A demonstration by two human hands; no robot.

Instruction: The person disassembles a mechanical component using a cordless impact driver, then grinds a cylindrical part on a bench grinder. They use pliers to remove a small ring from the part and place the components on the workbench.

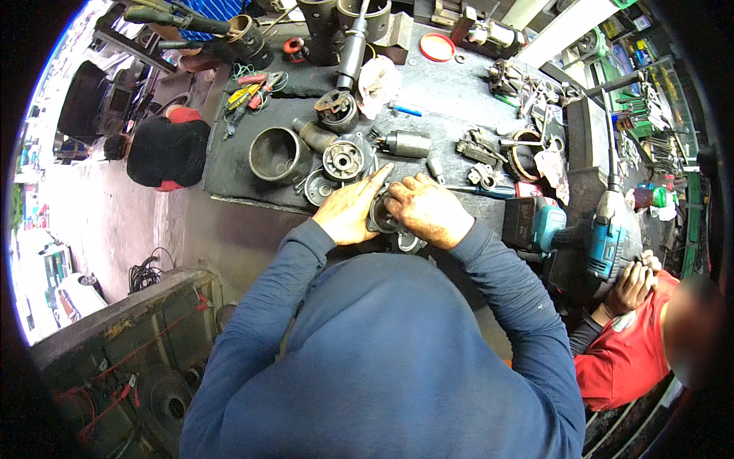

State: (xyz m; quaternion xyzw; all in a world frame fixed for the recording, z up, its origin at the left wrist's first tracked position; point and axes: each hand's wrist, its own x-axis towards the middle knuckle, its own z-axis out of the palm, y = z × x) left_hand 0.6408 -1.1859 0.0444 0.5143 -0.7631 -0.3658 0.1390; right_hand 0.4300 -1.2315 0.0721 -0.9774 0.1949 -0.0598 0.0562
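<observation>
At the front edge of the bench, a dark round metal housing (381, 216) sits between my two hands, partly covered by them. My left hand (350, 208) steadies it from the left, its fingers long and close together along the side. My right hand (430, 210) has bent fingers pressed at the housing's opening; whatever they pinch is hidden. Just beyond lie a motor end part with a round bearing seat (343, 161) and a small round metal cover (319, 187). A cylindrical metal motor piece (407, 143) rests behind my right hand.
A wide metal cylinder (277, 155) stands at left, with pliers (256, 90) behind it. Greasy metal parts (480, 145) and a teal cordless tool (535, 222) are at right. There a co-worker in a red shirt (631, 348) holds a teal power tool (612, 241). A black-topped stool (170, 149) stands left.
</observation>
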